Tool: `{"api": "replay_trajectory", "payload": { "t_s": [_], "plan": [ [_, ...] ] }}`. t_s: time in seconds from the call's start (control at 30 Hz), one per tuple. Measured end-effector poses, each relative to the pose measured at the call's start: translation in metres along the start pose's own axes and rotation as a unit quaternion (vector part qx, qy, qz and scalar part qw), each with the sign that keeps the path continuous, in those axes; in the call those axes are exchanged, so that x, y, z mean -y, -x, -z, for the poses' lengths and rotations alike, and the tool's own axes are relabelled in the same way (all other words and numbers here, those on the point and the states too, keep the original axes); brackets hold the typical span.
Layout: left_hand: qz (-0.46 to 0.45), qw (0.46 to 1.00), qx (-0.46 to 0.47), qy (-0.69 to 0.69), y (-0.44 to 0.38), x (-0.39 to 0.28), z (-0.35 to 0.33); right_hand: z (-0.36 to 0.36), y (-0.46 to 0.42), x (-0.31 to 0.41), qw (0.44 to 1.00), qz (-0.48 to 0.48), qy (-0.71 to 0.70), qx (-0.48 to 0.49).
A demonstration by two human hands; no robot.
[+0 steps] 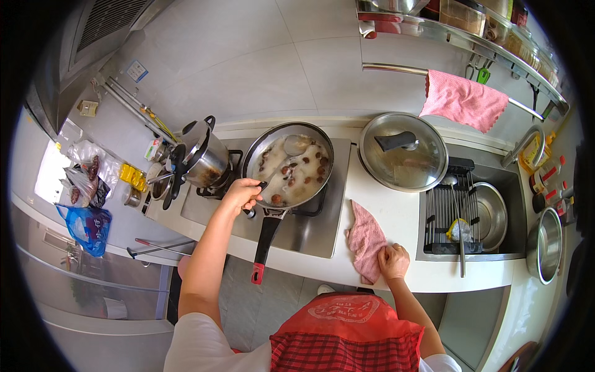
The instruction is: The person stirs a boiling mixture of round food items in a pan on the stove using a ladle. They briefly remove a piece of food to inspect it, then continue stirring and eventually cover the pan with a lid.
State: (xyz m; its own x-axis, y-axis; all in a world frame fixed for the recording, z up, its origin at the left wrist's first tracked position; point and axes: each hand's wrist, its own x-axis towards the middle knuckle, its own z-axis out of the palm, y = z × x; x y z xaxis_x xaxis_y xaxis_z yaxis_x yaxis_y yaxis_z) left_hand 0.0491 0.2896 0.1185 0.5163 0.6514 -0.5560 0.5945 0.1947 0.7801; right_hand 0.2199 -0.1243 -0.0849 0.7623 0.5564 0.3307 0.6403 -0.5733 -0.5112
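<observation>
My left hand is closed around the dark handle of a ladle, whose bowl lies in whitish, frothy liquid in a frying pan. Dark red round pieces, possibly dates, float in the liquid. The pan sits on the right part of the gas stove, its black and red handle pointing towards me. My right hand rests on the white counter's front edge, touching a crumpled pink cloth. Whether its fingers grip the cloth, I cannot tell.
A steel pressure cooker stands left of the pan. At the right, a glass lid lies on the counter beside the sink, which holds a black rack and a steel bowl. A pink towel hangs from the wall rail.
</observation>
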Motion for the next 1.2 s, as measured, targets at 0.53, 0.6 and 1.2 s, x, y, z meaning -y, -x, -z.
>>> {"api": "replay_trajectory", "payload": {
  "t_s": [0.53,0.6,1.2],
  "plan": [
    [-0.029,0.999,0.012,0.016,-0.002,0.009,0.002,-0.001,0.0,0.004,1.0,0.001,-0.006,-0.011],
    [-0.039,0.999,0.015,0.028,-0.001,0.013,0.001,-0.002,0.0,0.002,1.0,-0.002,-0.002,-0.005],
    [-0.044,0.998,0.033,-0.033,0.088,-0.012,0.008,0.0,0.0,0.002,1.0,-0.007,-0.021,-0.009]
  ]
}}
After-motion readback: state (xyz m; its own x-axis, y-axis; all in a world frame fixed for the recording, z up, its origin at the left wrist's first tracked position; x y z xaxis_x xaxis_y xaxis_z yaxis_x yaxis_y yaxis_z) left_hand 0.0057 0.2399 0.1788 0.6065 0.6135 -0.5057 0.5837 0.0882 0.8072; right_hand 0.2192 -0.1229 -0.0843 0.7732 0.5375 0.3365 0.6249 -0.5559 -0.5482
